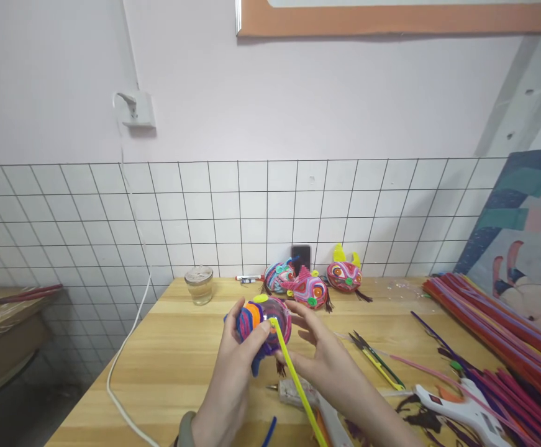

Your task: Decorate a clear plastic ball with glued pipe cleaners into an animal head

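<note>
A round, multicoloured pipe-cleaner ornament [248, 318] with blue, orange and purple bands is held up above the table. My left hand [231, 363] is closed around its left side, and the thumb presses one end of a yellow pipe cleaner [293, 375] against its front. That strip hangs down past the frame's lower edge. On the ornament's right side my right hand [319, 347] curls its fingertips and thumb against the rim. Below the hands lies a glue gun [293, 392], partly hidden by my right forearm.
Several finished ornaments [308, 288] sit by the tiled wall near a dark phone-like object [300, 257]. A lidded glass jar [199, 285] stands at the back left. Scissors [376, 360], a white glue gun [461, 410] and pipe-cleaner bundles [507, 335] lie right. A white cable [130, 338] hangs left.
</note>
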`<state>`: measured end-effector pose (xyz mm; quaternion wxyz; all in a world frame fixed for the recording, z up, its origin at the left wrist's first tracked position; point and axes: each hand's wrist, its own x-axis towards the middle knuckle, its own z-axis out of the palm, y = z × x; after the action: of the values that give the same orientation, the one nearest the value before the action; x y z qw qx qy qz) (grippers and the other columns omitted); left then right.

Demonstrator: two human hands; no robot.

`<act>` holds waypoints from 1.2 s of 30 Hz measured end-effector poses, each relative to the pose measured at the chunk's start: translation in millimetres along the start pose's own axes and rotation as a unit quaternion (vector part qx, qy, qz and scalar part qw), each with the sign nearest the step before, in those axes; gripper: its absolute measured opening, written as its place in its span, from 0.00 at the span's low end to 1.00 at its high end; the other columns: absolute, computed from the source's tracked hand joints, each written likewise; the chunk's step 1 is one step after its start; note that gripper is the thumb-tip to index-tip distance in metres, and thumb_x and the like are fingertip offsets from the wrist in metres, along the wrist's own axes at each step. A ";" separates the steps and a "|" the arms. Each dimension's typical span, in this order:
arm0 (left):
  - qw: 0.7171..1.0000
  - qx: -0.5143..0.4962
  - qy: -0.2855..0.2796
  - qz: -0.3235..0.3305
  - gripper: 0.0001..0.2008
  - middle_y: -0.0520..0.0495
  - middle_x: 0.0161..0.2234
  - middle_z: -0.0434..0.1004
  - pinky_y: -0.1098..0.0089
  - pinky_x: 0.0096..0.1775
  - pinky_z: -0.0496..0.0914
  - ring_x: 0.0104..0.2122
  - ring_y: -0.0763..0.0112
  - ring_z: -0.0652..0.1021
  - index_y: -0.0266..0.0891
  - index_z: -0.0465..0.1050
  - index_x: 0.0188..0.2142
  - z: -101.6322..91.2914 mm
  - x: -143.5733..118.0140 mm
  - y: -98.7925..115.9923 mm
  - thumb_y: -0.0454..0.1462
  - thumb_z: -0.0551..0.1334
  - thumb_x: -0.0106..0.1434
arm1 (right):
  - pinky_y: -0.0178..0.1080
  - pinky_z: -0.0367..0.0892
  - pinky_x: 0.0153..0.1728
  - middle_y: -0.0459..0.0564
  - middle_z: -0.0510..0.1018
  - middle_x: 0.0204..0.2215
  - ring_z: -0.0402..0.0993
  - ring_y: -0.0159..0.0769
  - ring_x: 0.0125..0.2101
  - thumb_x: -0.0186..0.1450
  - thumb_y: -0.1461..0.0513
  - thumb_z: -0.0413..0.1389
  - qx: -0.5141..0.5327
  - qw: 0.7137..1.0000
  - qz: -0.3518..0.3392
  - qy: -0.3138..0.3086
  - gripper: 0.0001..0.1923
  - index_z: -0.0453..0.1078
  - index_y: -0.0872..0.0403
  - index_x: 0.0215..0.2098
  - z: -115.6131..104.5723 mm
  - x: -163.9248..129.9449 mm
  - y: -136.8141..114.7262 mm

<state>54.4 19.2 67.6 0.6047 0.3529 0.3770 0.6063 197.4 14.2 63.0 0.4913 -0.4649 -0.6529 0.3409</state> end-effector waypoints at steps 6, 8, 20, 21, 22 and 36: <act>0.999 -0.034 -0.033 -0.010 0.38 0.41 0.52 0.74 0.68 0.48 0.70 0.49 0.64 0.76 0.45 0.49 0.64 3.4 -4.8 -4.2 0.42 0.66 0.59 | 0.48 0.63 0.55 0.58 0.67 0.57 0.66 0.44 0.56 0.54 0.55 0.66 0.189 0.981 0.021 -0.031 0.37 0.55 0.50 0.56 10.3 0.2 -1.1; 0.998 -0.040 -0.047 -0.015 0.37 0.39 0.55 0.71 0.67 0.50 0.69 0.52 0.62 0.74 0.45 0.49 0.64 4.3 -6.7 -4.6 0.44 0.64 0.60 | 0.48 0.66 0.53 0.58 0.68 0.56 0.67 0.46 0.55 0.52 0.53 0.67 0.198 0.979 0.028 -0.024 0.39 0.54 0.50 0.56 8.9 0.9 0.3; 0.986 0.089 -0.116 -0.075 0.35 0.39 0.49 0.78 0.60 0.42 0.72 0.43 0.57 0.80 0.47 0.55 0.63 -3.5 -5.0 7.6 0.54 0.58 0.60 | 0.44 0.65 0.53 0.56 0.70 0.54 0.70 0.41 0.52 0.58 0.59 0.64 0.170 0.984 -0.013 -0.041 0.34 0.53 0.50 0.57 -11.6 4.5 0.9; 0.984 0.121 -0.108 -0.078 0.36 0.40 0.43 0.80 0.61 0.40 0.73 0.38 0.58 0.81 0.47 0.56 0.63 -5.3 -4.6 10.9 0.54 0.59 0.59 | 0.44 0.64 0.53 0.55 0.70 0.54 0.69 0.41 0.53 0.58 0.59 0.64 0.165 0.985 -0.015 -0.040 0.34 0.53 0.50 0.57 -14.9 3.9 -1.1; 0.979 0.155 -0.104 -0.076 0.37 0.41 0.37 0.82 0.62 0.37 0.73 0.33 0.59 0.81 0.46 0.56 0.63 -7.3 -3.9 14.4 0.55 0.59 0.58 | 0.44 0.64 0.54 0.55 0.70 0.54 0.69 0.41 0.54 0.58 0.59 0.64 0.160 0.986 -0.018 -0.042 0.33 0.54 0.50 0.57 -18.0 3.0 -3.2; 0.929 0.185 -0.313 -0.070 0.60 0.36 0.52 0.68 0.56 0.51 0.64 0.51 0.54 0.72 0.45 0.21 0.66 -24.9 2.7 38.5 0.48 0.69 0.52 | 0.41 0.63 0.55 0.54 0.69 0.56 0.67 0.42 0.54 0.53 0.61 0.66 -0.087 0.980 -0.071 -0.162 0.38 0.58 0.51 0.59 -28.5 -11.5 -23.7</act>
<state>14.4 21.8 90.0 0.6571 0.6028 0.2981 0.3406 219.2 -4.9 88.8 0.3598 -0.3965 -0.7824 0.3182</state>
